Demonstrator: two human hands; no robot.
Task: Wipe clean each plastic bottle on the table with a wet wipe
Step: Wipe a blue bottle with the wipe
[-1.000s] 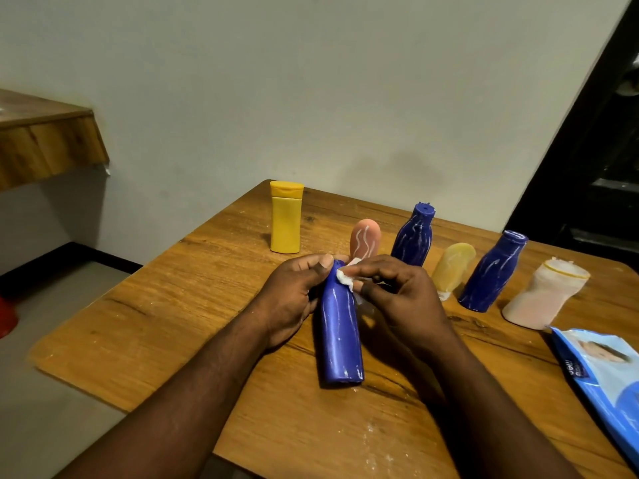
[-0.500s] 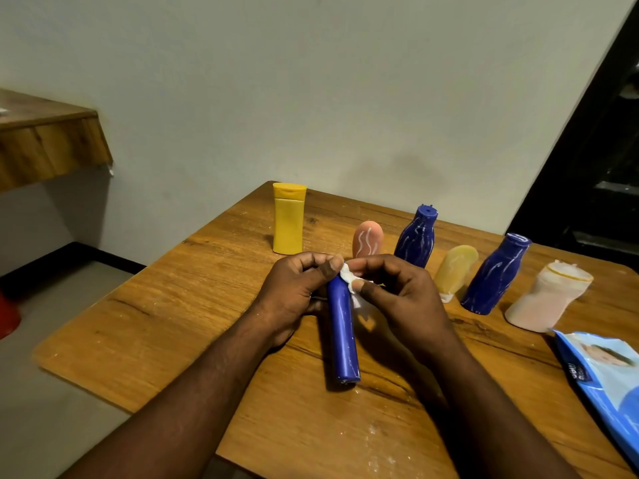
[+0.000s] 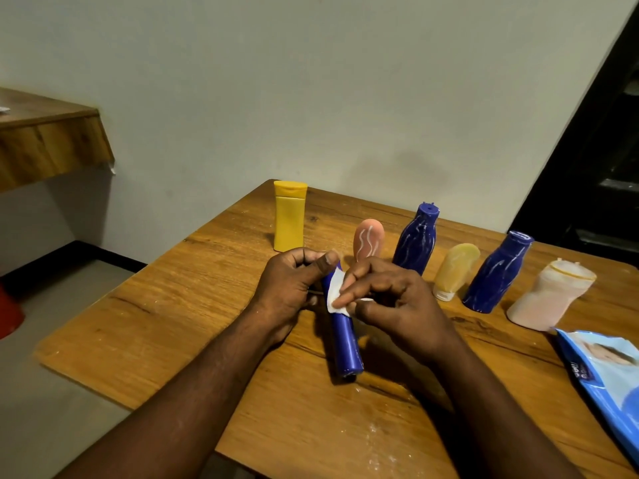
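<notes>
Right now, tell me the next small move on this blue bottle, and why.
Probably slide the wet wipe down the blue bottle toward its base: the right hand pinches it near the top, where the left hand grips; the lower body lies uncovered.

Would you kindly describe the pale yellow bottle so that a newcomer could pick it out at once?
Start at the wooden table and follow the row of bottles along its far side. The pale yellow bottle stands between the left streaked blue bottle and the right streaked blue bottle. Unlike them it is shorter, rounded on top and rests on a white cap.
</notes>
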